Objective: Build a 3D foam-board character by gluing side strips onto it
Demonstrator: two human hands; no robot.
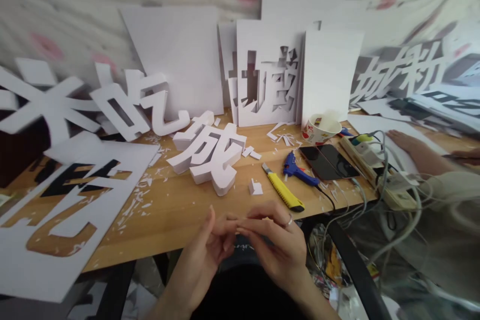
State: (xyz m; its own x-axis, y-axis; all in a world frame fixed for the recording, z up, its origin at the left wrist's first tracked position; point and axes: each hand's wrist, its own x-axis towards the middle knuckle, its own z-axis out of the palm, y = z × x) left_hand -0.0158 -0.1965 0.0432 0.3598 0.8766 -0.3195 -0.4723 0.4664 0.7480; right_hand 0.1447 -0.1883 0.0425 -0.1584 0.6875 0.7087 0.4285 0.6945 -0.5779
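My left hand (pixel 210 250) and my right hand (pixel 275 240) meet at the fingertips over the front edge of the wooden table (pixel 161 230). The right fingers pinch at the left fingertips; anything between them is too small to make out. A ring shows on my right hand. Beyond the hands lies a thick white foam character (pixel 213 152). Nearest to my right hand are a yellow utility knife (pixel 283 190) with its blade out and a small white foam piece (pixel 256 187). A blue glue gun (pixel 298 170) rests just behind the knife.
Cut-out white sheets (pixel 67 200) cover the left side; upright boards (pixel 268 105) and foam letters (pixel 48 102) line the back. Two dark phones (pixel 330 162), a paper bowl (pixel 320 130), a power strip (pixel 360 162) and tangled cables are right. Another person's hand (pixel 405 145) rests at far right.
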